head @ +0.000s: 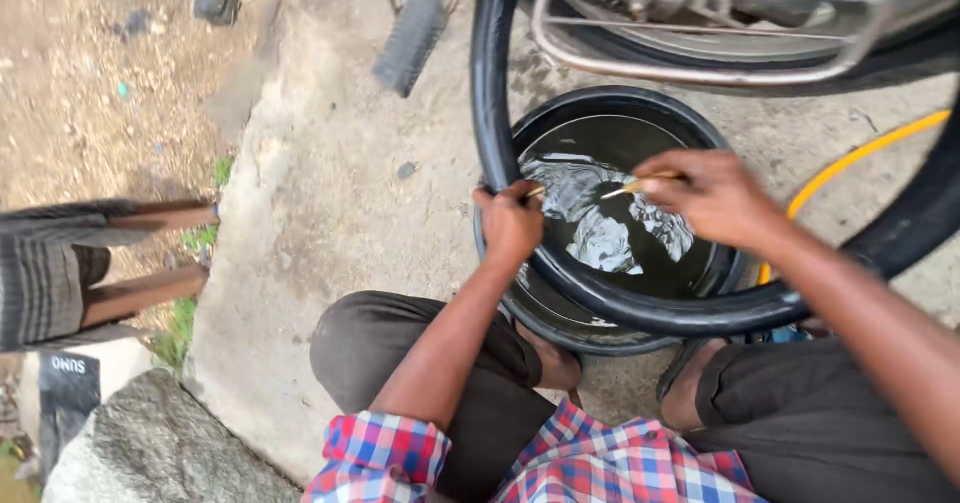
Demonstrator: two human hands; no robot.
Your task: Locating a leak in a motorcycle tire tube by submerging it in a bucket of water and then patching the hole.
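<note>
- Head view, and we're looking straight down at a black basin (610, 103) of dark water sitting on the concrete slab (330, 223), close to the slab's right side.
- A black inner tube (493, 73) loops down from the top edge, runs along the basin's left rim and curves across its near rim, dipping toward the water.
- Our left hand (510, 225) is right there on the tube at the basin's left rim, fingers curled tight around the rubber.
- A thin pale stick (535, 192) pokes out just above that hand; we can't tell whether the fingers pinch it.
- Our right hand (715, 198) hovers over the water, fingers closed narrow around a second slim stick (632, 187), its tip pointing left toward the other hand.
- The two hands sit near each other, apart, with the water between them.
- Above the basin, a motorcycle wheel (720, 48) and its metal guard (700, 73) fill the top right corner.
- A rubber footpeg (410, 43) hangs over the slab, top centre.
- A yellow hose (860, 158) snakes in from the right edge toward the basin.
- Our knees in dark trousers (400, 353) frame the basin's near side, checked shirt (570, 463) at the bottom.
- Another person's legs (140, 263) stand at the left, off the slab on the dirt.
</note>
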